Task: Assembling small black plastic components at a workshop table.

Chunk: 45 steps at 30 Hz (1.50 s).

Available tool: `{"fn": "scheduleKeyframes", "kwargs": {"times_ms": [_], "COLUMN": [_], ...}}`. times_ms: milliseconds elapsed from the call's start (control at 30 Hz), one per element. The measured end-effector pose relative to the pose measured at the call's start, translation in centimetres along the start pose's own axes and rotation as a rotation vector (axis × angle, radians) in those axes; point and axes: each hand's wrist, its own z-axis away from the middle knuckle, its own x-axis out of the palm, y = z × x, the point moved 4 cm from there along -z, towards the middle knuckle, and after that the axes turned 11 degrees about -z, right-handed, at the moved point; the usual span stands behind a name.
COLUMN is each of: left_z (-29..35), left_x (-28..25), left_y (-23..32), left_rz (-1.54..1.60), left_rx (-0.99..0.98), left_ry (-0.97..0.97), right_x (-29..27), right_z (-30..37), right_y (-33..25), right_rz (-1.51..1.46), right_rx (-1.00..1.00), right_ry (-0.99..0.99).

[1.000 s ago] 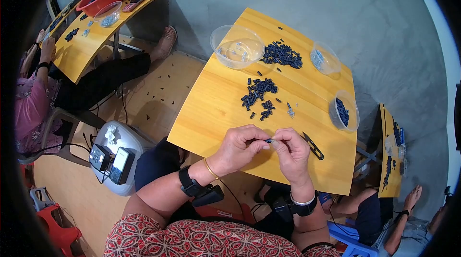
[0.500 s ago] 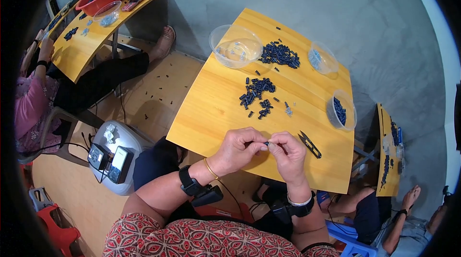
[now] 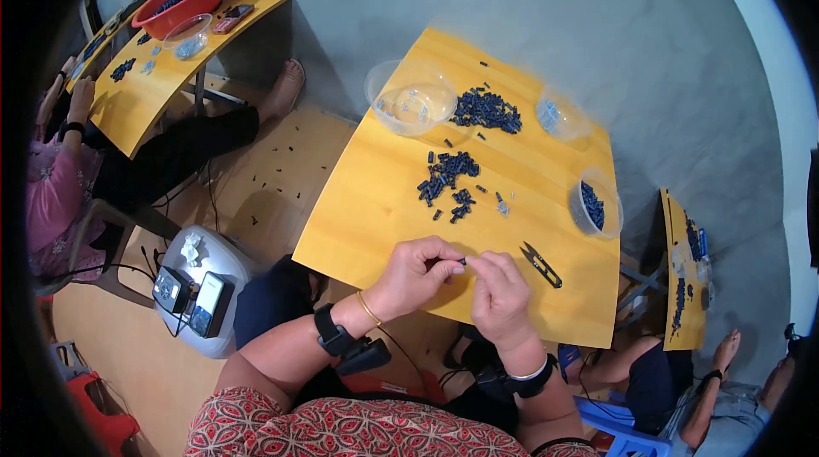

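My left hand [image 3: 418, 276] is closed, with thumb and forefinger pinching a small black cylindrical part [image 3: 461, 261] over the table's near edge. Beside it my right hand [image 3: 502, 296] is also closed, fingertips pressed together close to that part; whatever they hold is too small to make out. Ahead of my hands lies a loose pile of small black cylindrical parts [image 3: 447, 175], with a few tiny clear pieces [image 3: 502, 206] to its right. A pair of black thread snips [image 3: 542, 265] rests right of my right hand.
On the yellow table [image 3: 358, 218] stand a large clear bowl [image 3: 412, 98], a tub of clear pieces [image 3: 563, 118] and a tub of black parts [image 3: 595, 203]. A second black pile [image 3: 488, 110] lies farther back. Other people sit at tables left and right; a grey stool [image 3: 205, 320] holds devices.
My right hand has turned slightly and drawn a little away from my left, which keeps hold of the black part. The whole view has shifted slightly.
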Motion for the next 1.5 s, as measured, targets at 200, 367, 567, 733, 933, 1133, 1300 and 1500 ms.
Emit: {"fn": "scheduleKeyframes", "kwargs": {"times_ms": [200, 367, 567, 733, 933, 1133, 1300, 1500], "left_z": [0.4, 0.4, 0.0, -0.2, -0.4, -0.7, -0.6, -0.8], "left_x": [0.1, 0.1, 0.0, -0.3, -0.6, -1.1, -1.3, -0.8], "left_y": [-0.5, -0.8, -1.0, -1.5, -1.6, -1.8, -2.3, -2.2], "left_rz": [-0.032, -0.069, 0.028, 0.170, 0.341, 0.480, 0.517, 0.564], "left_rx": [0.006, 0.036, -0.058, -0.098, -0.138, -0.147, -0.218, -0.256], "left_ry": [-0.031, -0.033, 0.015, -0.007, 0.010, -0.014, -0.004, -0.051], "right_x": [0.6, 0.4, -2.9, -2.6, -0.3, -0.9, -0.8, 1.4], "right_z": [0.6, 0.6, -3.1, -5.6, -6.4, -6.2, -3.3, -0.3], "right_y": [-0.4, 1.1, 8.1, 13.0, 13.9, 12.1, 8.2, 5.2], "right_rz": [-0.107, -0.295, -0.029, 0.328, 0.507, 0.276, -0.238, -0.895], "right_rx": [0.081, 0.245, 0.441, 0.381, 0.284, 0.302, 0.538, 0.603], "right_ry": [-0.005, -0.051, 0.010, -0.142, -0.231, -0.134, -0.131, -0.048]}}
